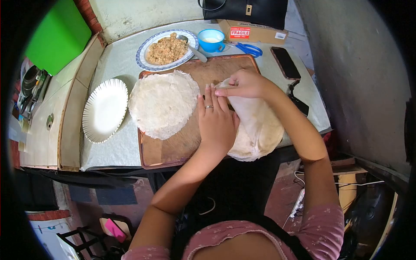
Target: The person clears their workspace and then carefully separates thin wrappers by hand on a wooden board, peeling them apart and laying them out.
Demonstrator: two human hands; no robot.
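Worktop first, pale-covered and wedged between the walls, with a wooden board across its front. Thin round sheets make up the work: a pale pile lies flat on the board's left half, and a second group sits at the right, its lower sheet reaching past the front edge, a folded upper sheet over it. A patterned plate of crumbly filling stands just behind the board, a fluted white plate to its left.

From where I stand, the left hand is palm down, fingers straight and slightly spread, beside the folded sheet; what lies beneath the palm I can't tell. The right hand pinches that sheet's far end between thumb and forefinger.

Smaller still, a blue cup and blue scissors sit behind. With stuff this thin, I'd keep the pinch light and close to the steadying hand, draw low and slowly, and ease any sticking spot rather than tug, since a quick pull could tear it.
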